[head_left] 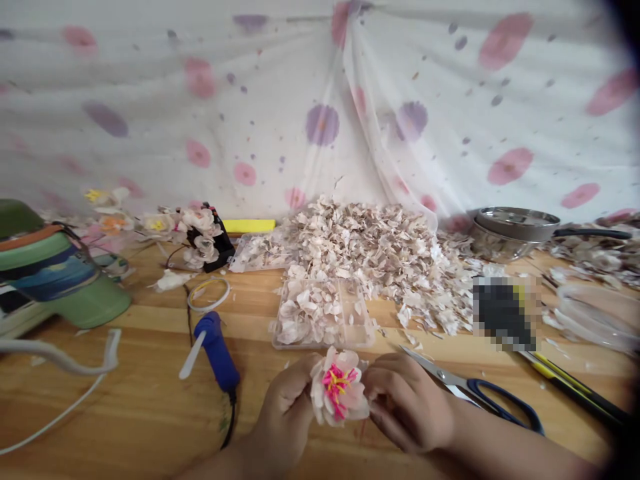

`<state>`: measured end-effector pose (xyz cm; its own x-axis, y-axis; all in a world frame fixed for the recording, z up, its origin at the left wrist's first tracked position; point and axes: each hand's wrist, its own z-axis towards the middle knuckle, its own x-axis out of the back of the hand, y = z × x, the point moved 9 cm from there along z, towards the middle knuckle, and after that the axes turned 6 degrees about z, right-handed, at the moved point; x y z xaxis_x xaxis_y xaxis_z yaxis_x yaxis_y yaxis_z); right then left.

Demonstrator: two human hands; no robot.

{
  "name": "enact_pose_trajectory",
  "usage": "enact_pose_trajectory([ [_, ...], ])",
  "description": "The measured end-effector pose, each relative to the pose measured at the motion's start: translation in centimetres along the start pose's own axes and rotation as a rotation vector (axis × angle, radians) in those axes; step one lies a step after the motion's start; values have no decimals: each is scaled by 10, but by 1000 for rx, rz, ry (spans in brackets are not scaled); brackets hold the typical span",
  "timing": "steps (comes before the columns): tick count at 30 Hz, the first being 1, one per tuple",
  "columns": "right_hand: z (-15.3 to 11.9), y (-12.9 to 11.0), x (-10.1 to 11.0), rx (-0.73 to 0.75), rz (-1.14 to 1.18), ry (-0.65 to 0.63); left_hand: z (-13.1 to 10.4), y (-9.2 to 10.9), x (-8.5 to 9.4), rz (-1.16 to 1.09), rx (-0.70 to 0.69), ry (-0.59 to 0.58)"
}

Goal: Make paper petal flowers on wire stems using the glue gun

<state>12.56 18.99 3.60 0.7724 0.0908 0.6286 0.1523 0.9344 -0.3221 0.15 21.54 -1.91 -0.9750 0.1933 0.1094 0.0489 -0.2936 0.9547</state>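
An artificial flower (345, 385) with pale pink petals and a bright pink and yellow centre faces up toward me. My left hand (289, 408) is closed around it from the left, gripping below the petals; its stem is hidden. At the flower's right edge, my right hand (415, 401) has its fingers curled and pinched together against the outer petals. What sits between those fingertips is hidden. Just beyond the flower lies a clear divided box (353, 313) with loose pale petals in it. Scissors (480, 390) lie beside my right wrist.
A big heap of petals (360, 240) spreads behind the box. On the left are a blue glue gun (217, 353), a tape roll (209, 295), a green container (60, 273) and finished flowers (160, 225). A lidded pot (515, 230) stands back right, near a yellow-black tool (575, 387).
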Motion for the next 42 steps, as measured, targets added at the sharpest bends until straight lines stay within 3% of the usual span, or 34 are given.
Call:
enact_pose_trajectory([
  [4,-3,8,2,-61,-13,33,-1,-9,-5,-65,65,-30],
  [8,-7,18,-2,-118,63,6,3,-6,-11,-119,114,-42],
  [15,-4,10,-2,-12,47,34,3,-1,-11,-67,130,-43],
  [21,-4,11,-2,-25,54,21,3,-3,-6,2,87,-35],
  [27,0,7,-2,-20,58,18,3,10,-6,53,-18,-72],
  [32,-4,9,-4,-2,47,8,0,30,-9,111,-197,-118],
  [37,-9,15,-8,-32,60,-23,-1,48,-3,207,-331,-86],
  [39,-10,19,-5,-71,68,-11,-2,54,3,327,-381,-32],
  [42,-12,37,5,-219,73,63,-8,64,11,687,-501,93],
])
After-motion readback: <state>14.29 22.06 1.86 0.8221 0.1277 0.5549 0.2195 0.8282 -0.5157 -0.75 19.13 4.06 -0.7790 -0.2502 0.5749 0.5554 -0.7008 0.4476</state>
